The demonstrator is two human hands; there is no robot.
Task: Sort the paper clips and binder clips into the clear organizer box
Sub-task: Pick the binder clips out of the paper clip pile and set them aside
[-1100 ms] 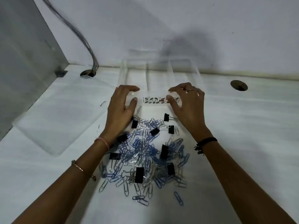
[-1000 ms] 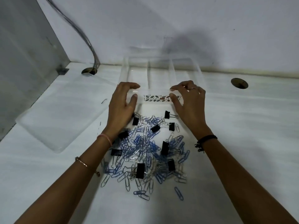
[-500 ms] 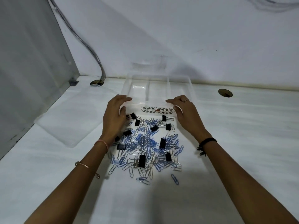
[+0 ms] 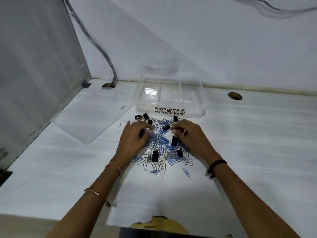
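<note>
A clear organizer box [image 4: 202, 102] with three compartments, all empty, stands at the back of the white table, a leaf sticker on its front wall. In front of it lies a pile of blue and silver paper clips [image 4: 160, 143] mixed with several black binder clips [image 4: 154, 156]. My left hand [image 4: 134, 138] lies on the left of the pile, thumb spread, fingertips down on the clips. My right hand [image 4: 189, 136] is on the right of the pile with its fingertips curled together; whether they pinch a clip is hidden.
The box's clear lid [image 4: 89, 117] lies flat to the left of the pile. A grey partition [image 4: 34, 66] walls off the left side. Cables run down into a hole [image 4: 108, 85] at the back left; another hole [image 4: 235, 96] is at the back right.
Both hands have let go of the box's front wall and drawn back onto the clip pile. The box now stands alone, a little farther back.
</note>
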